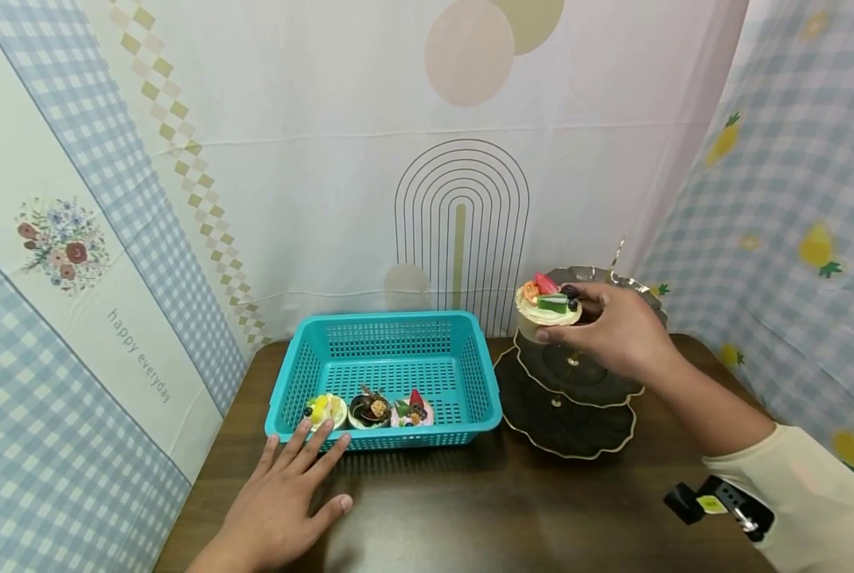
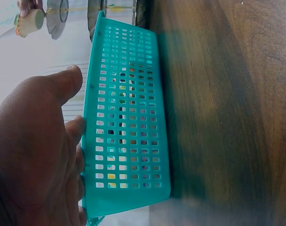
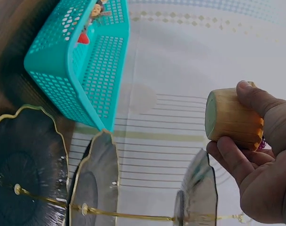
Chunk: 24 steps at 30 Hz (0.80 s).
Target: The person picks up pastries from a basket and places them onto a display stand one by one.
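My right hand point(image 1: 616, 330) grips a cupcake point(image 1: 530, 325) topped with cream and fruit pieces, raised in front of a three-tiered cake stand point(image 1: 563, 434). The right wrist view shows that cupcake point(image 3: 232, 117) side-on, thumb on one side and fingers on the other. Spread and straight, my left hand point(image 1: 283, 501) rests its fingertips at the front rim of a turquoise basket point(image 1: 384, 320). Inside, along the front wall, sit a yellow-topped cupcake point(image 1: 335, 406), a chocolate one point(image 1: 360, 415) and a pink one point(image 1: 401, 415) with a red piece on top.
The basket and stand share a dark wooden table point(image 1: 434, 509). Scalloped, gold-edged plates point(image 3: 93, 183) ring the stand's gold pole point(image 3: 138, 216). A printed curtain point(image 1: 326, 215) hangs behind, with checked cloth point(image 1: 792, 239) on the right.
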Tool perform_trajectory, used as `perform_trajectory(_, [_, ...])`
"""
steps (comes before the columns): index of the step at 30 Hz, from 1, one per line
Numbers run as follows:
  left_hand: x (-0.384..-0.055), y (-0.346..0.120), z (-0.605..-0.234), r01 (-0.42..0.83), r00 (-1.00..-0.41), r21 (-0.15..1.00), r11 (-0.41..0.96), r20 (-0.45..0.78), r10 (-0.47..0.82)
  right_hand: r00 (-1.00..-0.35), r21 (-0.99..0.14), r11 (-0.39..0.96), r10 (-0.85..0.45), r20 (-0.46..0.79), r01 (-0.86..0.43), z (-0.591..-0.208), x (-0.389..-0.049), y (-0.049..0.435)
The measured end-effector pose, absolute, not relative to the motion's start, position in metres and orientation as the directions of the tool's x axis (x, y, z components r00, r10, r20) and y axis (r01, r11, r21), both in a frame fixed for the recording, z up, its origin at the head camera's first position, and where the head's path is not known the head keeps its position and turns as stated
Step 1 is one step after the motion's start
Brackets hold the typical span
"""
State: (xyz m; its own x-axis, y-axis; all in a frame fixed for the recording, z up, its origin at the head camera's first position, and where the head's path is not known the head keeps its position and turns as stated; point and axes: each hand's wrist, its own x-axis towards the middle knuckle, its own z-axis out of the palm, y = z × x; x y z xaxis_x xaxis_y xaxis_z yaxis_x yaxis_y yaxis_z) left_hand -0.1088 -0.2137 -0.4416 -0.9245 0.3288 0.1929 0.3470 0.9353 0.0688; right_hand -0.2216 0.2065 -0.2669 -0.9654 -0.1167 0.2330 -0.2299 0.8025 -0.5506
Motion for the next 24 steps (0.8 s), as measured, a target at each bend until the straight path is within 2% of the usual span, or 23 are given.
perform_trajectory(11, [-0.109,-0.214,-0.443,0.35,-0.921,0.062,0.935,0.207,0.331,-0.965,-0.582,0.784,-0.086,0.246,-0.218,-0.257,-0.221,0.226])
perform_trajectory(24, [-0.108,-0.215,-0.443,0.352,-0.92,0.06,0.934,0.206,0.334,-0.969,-0.537,0.824,-0.055,0.242,-0.181,-0.256,-0.221,0.251])
